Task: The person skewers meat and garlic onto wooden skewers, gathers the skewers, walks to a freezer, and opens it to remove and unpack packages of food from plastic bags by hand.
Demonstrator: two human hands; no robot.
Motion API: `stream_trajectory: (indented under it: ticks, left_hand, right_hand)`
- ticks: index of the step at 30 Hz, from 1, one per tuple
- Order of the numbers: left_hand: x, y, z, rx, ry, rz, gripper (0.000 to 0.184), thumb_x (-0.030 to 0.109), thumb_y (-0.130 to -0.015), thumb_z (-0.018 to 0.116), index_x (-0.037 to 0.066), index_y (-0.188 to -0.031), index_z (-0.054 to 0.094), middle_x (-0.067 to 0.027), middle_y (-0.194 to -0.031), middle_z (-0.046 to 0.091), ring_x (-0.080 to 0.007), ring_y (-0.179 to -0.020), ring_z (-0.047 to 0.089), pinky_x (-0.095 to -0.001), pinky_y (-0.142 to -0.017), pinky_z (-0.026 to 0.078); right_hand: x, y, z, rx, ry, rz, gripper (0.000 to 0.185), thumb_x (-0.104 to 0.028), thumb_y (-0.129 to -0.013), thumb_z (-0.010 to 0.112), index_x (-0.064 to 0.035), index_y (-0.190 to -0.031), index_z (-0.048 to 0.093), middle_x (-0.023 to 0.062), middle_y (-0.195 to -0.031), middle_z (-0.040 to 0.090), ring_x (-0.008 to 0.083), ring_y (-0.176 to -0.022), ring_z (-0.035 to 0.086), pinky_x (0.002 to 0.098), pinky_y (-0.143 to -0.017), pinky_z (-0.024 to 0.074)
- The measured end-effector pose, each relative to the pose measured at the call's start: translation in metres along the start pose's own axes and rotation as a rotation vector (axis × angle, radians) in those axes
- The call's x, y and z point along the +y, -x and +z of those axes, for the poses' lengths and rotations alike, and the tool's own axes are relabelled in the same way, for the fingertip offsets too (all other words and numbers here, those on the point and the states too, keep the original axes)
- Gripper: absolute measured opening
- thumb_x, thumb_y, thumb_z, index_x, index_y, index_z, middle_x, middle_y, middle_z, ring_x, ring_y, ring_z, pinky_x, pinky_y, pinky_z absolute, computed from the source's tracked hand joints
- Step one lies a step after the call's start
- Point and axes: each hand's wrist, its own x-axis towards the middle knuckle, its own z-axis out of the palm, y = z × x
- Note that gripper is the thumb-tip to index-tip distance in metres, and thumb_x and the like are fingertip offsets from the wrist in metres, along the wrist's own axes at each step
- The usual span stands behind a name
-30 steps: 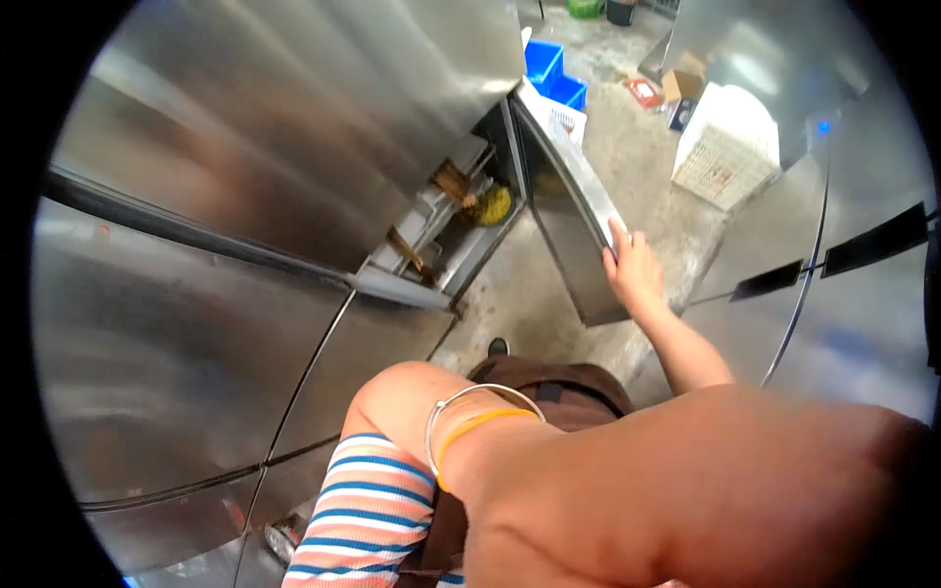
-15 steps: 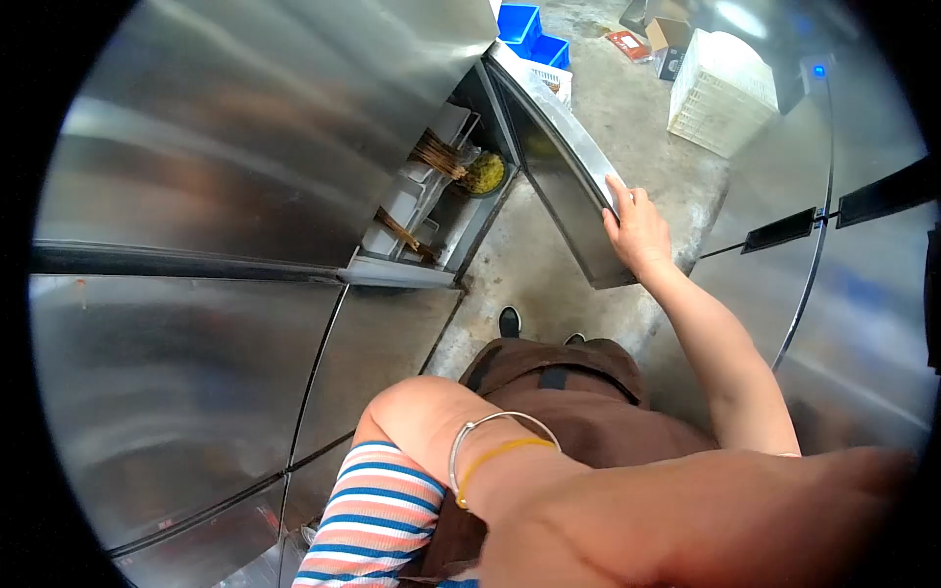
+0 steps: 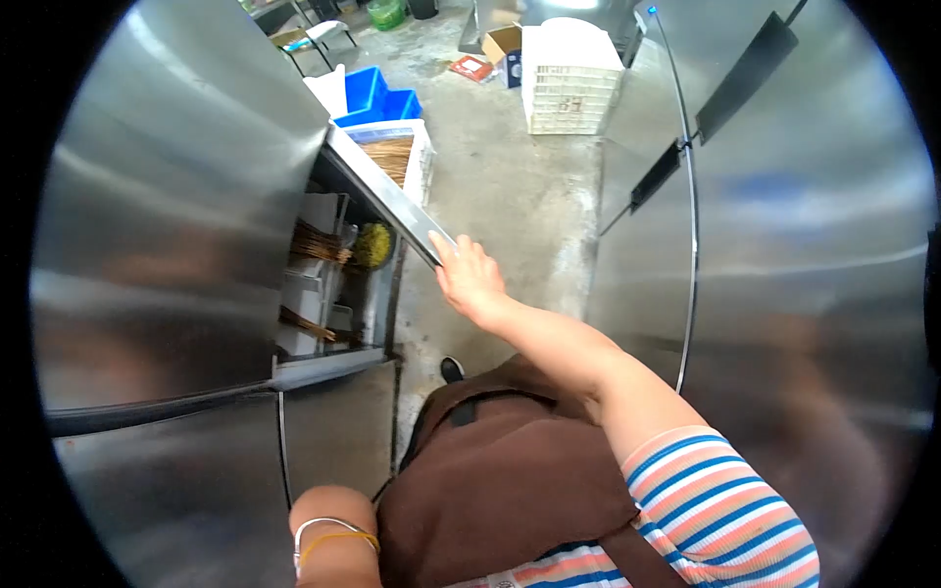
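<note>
Door of brushed silvery steel, standing partway open on a big grey stainless-steel cabinet, and the bare right hand has it gripped by the free edge, fingers curled over the rim. Can't tell you what the left hand is doing, since it's out of sight. All you get is some bare left arm on the near side of the door, well apart from it, wearing a thin silver bangle and a yellow band.

On the door's inner side you can see into the cabinet: 2 bundles of thin brown sticks lying by some pale containers, plus a rounded yellow-green clump nearest the door. Too small to say what the clump is tbh.

Just beside the door's outer face is a white plastic basket, also with thin sticks in it. Past the door's far end sit 2 bright blue plastic bins. Farther off from the door, on the grey concrete floor, there's a white slatted crate, an open brown cardboard box and a flat red packet.
</note>
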Motion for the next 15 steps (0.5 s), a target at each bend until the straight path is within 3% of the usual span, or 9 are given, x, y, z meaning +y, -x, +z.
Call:
stream_trajectory:
  ticks: [1,4,5,8,9,10,11,14,15]
  left_hand:
    - [0.02,-0.001,0.001,-0.015,0.037,-0.334,0.014,0.001,-0.079,0.057,0.007,-0.089,0.063,-0.0001,-0.101,0.059,-0.0114,-0.096,0.051,-0.0268,-0.075,0.05]
    - [0.039,-0.007,-0.024,-0.339,0.112,-0.517,0.013,0.002,-0.078,0.057,0.008,-0.088,0.063,0.0003,-0.101,0.059,-0.0122,-0.097,0.052,-0.0261,-0.073,0.05]
    - [0.05,0.008,-0.042,-0.297,0.11,-0.602,0.007,0.013,-0.081,0.055,0.006,-0.079,0.055,-0.0018,-0.083,0.053,-0.0168,-0.078,0.051,-0.0297,-0.064,0.048]
    - [0.055,0.039,-0.058,-0.036,-0.476,-1.097,0.005,0.007,-0.081,0.05,0.003,-0.084,0.052,-0.0057,-0.076,0.05,-0.0173,-0.067,0.053,-0.028,-0.06,0.046]
    - [0.041,0.051,-0.072,-0.225,-1.031,-1.024,0.016,-0.002,-0.081,0.048,0.003,-0.094,0.055,-0.0085,-0.086,0.052,-0.0149,-0.075,0.055,-0.0272,-0.067,0.046]
    - [0.038,0.071,-0.093,-0.189,-1.11,-1.203,0.018,0.002,-0.085,0.048,0.001,-0.101,0.055,-0.0114,-0.105,0.049,-0.017,-0.085,0.056,-0.0289,-0.076,0.046]
    - [0.034,0.088,-0.112,0.004,-0.959,-1.42,0.026,0.004,-0.084,0.052,-0.001,-0.11,0.054,-0.0124,-0.115,0.046,-0.0204,-0.101,0.053,-0.0305,-0.085,0.044]
    - [0.125,0.178,-0.209,-0.231,-1.299,-1.956,0.041,0.022,-0.084,0.059,0.0,-0.117,0.051,-0.0141,-0.125,0.043,-0.0253,-0.112,0.049,-0.0334,-0.088,0.045]
    - [0.173,0.211,-0.232,0.09,-1.448,-2.204,0.055,0.027,-0.08,0.063,-0.004,-0.122,0.044,-0.0203,-0.129,0.039,-0.0272,-0.116,0.046,-0.0333,-0.087,0.046]
  right_hand:
    - [0.001,0.002,-0.001,0.004,0.0,0.003,0.052,-0.025,-0.083,0.054,-0.0182,-0.132,0.035,0.0135,-0.1,0.046,0.03,-0.092,0.051,0.0411,-0.076,0.047]
    - [-0.007,0.01,0.006,0.045,-0.13,0.034,0.055,-0.027,-0.084,0.054,-0.0167,-0.134,0.033,0.015,-0.106,0.045,0.0309,-0.095,0.049,0.0437,-0.079,0.0451]
    - [-0.019,0.016,0.014,0.03,-0.145,0.049,0.055,-0.029,-0.084,0.053,-0.0151,-0.133,0.033,0.0171,-0.112,0.043,0.0338,-0.098,0.048,0.0442,-0.083,0.043]
    - [-0.04,0.057,0.056,-0.037,-0.399,-0.051,0.057,-0.035,-0.085,0.051,-0.0123,-0.133,0.032,0.0221,-0.13,0.033,0.043,-0.107,0.043,0.0485,-0.094,0.0364]
    - [-0.035,0.074,0.082,-0.072,-0.521,-0.172,0.056,-0.035,-0.086,0.05,-0.0113,-0.133,0.032,0.0231,-0.132,0.032,0.0429,-0.112,0.041,0.0482,-0.096,0.0347]
    - [-0.024,0.084,0.097,-0.116,-0.639,-0.292,0.055,-0.035,-0.087,0.049,-0.0103,-0.132,0.033,0.0241,-0.134,0.03,0.0427,-0.117,0.038,0.048,-0.098,0.0329]
    - [-0.016,0.085,0.089,-0.272,-0.661,-0.25,0.053,-0.035,-0.087,0.049,-0.0091,-0.131,0.034,0.0241,-0.132,0.035,0.0402,-0.117,0.04,0.0462,-0.097,0.0346]
    - [0.025,0.081,0.025,-0.617,-0.731,0.108,0.047,-0.032,-0.087,0.049,-0.0048,-0.125,0.042,0.0218,-0.116,0.053,0.0326,-0.11,0.051,0.0406,-0.091,0.0408]
    - [0.058,0.087,0.036,-0.496,-0.63,0.119,0.04,-0.029,-0.087,0.049,-0.0028,-0.118,0.049,0.0189,-0.103,0.06,0.0328,-0.098,0.057,0.0396,-0.086,0.0443]
